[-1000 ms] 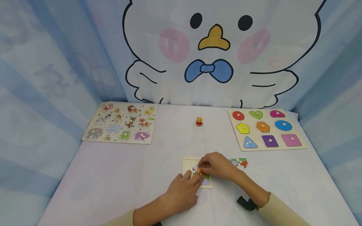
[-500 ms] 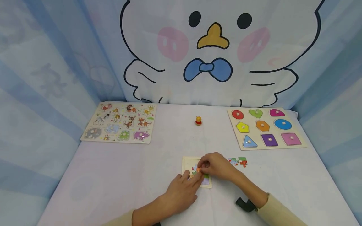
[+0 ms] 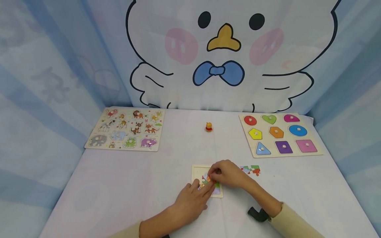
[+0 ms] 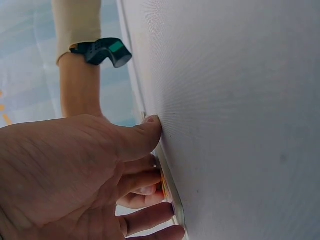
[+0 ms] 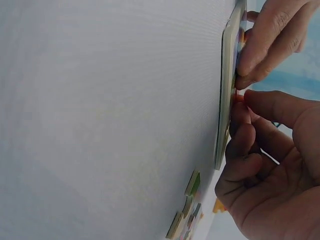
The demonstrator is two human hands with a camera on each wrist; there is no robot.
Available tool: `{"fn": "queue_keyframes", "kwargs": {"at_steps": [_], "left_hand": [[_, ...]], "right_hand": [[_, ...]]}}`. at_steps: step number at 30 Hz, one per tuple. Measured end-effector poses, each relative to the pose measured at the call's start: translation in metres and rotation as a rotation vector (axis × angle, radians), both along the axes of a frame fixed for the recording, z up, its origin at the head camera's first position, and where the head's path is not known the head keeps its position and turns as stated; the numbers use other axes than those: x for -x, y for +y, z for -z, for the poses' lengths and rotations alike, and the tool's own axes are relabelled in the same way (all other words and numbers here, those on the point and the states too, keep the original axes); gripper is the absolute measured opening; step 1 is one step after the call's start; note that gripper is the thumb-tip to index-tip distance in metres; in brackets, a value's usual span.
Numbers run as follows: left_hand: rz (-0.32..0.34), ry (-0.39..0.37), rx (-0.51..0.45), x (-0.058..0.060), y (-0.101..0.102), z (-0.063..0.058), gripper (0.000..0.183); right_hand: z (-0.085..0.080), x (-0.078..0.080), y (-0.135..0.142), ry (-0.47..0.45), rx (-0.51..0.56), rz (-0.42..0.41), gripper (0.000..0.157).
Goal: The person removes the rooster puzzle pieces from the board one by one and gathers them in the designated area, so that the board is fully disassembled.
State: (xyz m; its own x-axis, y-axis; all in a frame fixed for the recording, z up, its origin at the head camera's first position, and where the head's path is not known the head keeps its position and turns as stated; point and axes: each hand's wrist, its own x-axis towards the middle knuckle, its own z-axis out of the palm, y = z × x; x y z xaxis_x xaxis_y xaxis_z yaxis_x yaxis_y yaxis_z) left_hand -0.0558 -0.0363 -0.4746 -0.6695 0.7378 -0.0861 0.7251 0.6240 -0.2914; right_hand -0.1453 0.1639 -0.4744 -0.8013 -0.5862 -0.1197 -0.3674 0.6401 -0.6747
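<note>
A small wooden jigsaw tray [image 3: 196, 169] with a pale rim lies near the middle front of the table, partly filled with colourful pieces. My left hand [image 3: 190, 201] rests its extended fingertips on the tray's lower part and the pieces there. From the right, my right hand [image 3: 228, 174] reaches over the tray and pinches an orange-red puzzle piece [image 5: 240, 98] between thumb and index finger, low against the tray. Both hands' fingertips nearly meet. The hands hide much of the picture. Several loose puzzle pieces [image 3: 251, 170] lie right of the tray, beside my right forearm.
At the back left is an animal peg board [image 3: 126, 129]; at the back right, a shape peg board [image 3: 281, 136]. A small yellow-and-red figurine [image 3: 209, 127] stands between them. A patterned curtain [image 3: 218, 96] closes off the far side. My right wrist bears a black device [image 3: 258, 214].
My right fingers have shifted very slightly at the orange-red piece, which shows a little more on the tray. My left hand keeps its place; the head view has drifted a little.
</note>
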Motion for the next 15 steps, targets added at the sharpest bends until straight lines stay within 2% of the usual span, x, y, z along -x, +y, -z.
{"fn": "queue_keyframes", "kwargs": {"at_steps": [15], "left_hand": [[-0.011, 0.004, 0.015, 0.0016, 0.0023, 0.0005, 0.067]], "right_hand": [[0.0012, 0.0002, -0.0008, -0.02, 0.044, 0.013, 0.011]]}}
